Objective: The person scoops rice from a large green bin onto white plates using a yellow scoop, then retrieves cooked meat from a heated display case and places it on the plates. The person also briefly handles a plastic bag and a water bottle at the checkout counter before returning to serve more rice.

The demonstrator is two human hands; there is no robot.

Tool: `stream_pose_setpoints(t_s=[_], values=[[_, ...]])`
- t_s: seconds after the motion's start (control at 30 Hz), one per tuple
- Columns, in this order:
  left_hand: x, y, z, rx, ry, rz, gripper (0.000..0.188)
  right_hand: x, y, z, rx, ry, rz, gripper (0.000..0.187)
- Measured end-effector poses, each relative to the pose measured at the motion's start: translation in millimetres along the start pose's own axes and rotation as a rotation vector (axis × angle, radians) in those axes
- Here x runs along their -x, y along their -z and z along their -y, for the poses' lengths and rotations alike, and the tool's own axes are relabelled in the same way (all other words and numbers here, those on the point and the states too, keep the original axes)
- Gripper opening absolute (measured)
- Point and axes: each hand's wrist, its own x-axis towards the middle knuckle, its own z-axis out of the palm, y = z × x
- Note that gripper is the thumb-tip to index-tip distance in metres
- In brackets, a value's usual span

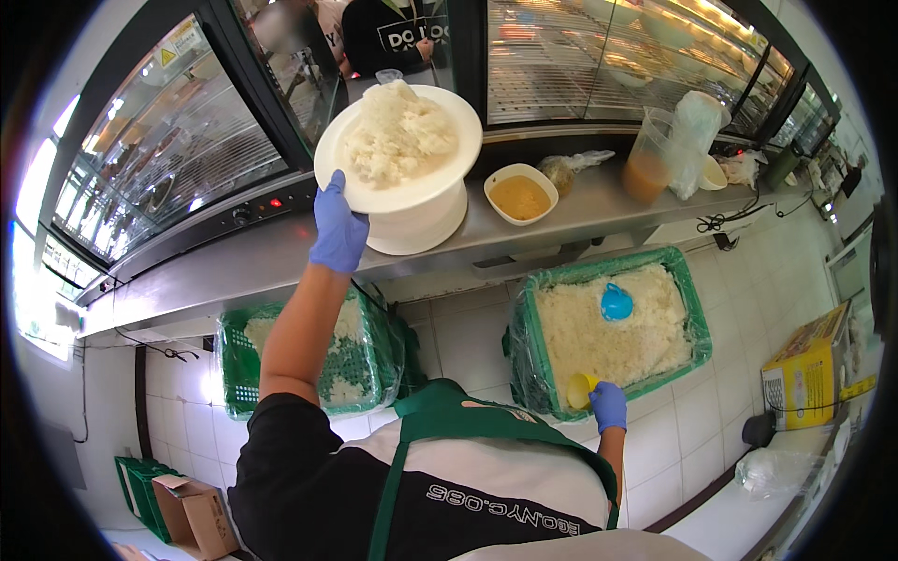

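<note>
My left hand (339,224), in a blue glove, grips the near left rim of a white plate (465,140). A mound of white rice (400,136) is piled on it. The plate is over a white stack of dishes (421,229) on the steel counter; whether it rests on them I cannot tell. My right hand (609,407), also gloved, is closed on a yellow cup-shaped scoop (578,391) at the near edge of a lined green crate (702,332). Rice (571,327) fills that crate, and a blue scoop (616,302) lies on it.
A bowl of light-brown sauce (520,197), a tied bag (559,175) and a pitcher (647,159) line the steel counter (281,252). Glass display cases (552,65) stand behind. Another green crate (245,388) with some rice is at left. A yellow box (804,369) stands far right.
</note>
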Motion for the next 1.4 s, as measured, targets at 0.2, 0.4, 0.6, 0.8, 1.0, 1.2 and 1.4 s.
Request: stream_pose_setpoints(t_s=[0.2, 0.4, 0.6, 0.8, 1.0, 1.2, 1.4], values=[[-86.6, -9.3, -13.8, 0.003, -0.094, -0.129, 0.041, 3.4, -3.5, 12.1, -0.016, -0.044, 0.029, 0.018], [-149.0, -27.5, -1.0, -0.059, -0.228, -0.176, 0.039, 12.0, -18.0, 1.5, 0.002, -0.066, -0.073, 0.019], [-206.2, -17.9, 13.3, 0.083, -0.238, -0.166, 0.041, 19.8, 2.9, 47.1, 0.089, -0.281, -0.076, 0.014], [-255.7, -17.2, 28.6, 0.011, -0.342, -0.148, 0.046, 24.8, -7.4, 41.6, 0.104, -0.282, -0.046, 0.012], [-277.6, -30.1, 38.1, 0.015, -0.204, -0.207, 0.045, 22.4, -11.8, 39.4, 0.151, -0.286, -0.024, 0.012], [-302.2, -30.1, 23.5, 0.095, 0.02, 0.075, 0.043, 10.5, -0.9, 52.6, 0.165, -0.296, 0.071, 0.012], [-249.4, 3.7, 11.9, -0.954, -0.058, 0.216, 0.049, -0.6, -8.2, 43.2, 0.117, -0.207, 0.17, 0.014]])
